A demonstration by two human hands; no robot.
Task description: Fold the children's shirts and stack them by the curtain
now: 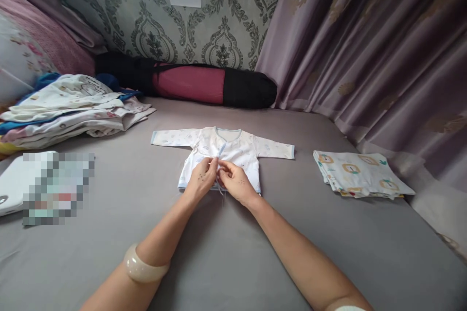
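A small white baby shirt (241, 148) with pale blue trim lies spread on the grey sheet, both sleeves stretched out sideways. My left hand (202, 175) and my right hand (235, 180) meet over the middle of its front. Both are closed in a pinch at the thin fabric ties (219, 187), whose loose ends hang below my fingers towards the hem. My fingertips hide where the ties cross, so I cannot see whether they form a knot. A pale bangle (144, 266) sits on my left forearm.
Folded clothes (80, 107) are piled at the left, with a white object (22, 180) and a blurred-out item (60, 187) nearer me. A folded lion-print cloth (361, 172) lies at the right. A long black and red bag (189, 82) rests along the wall beside purple curtains (328, 34).
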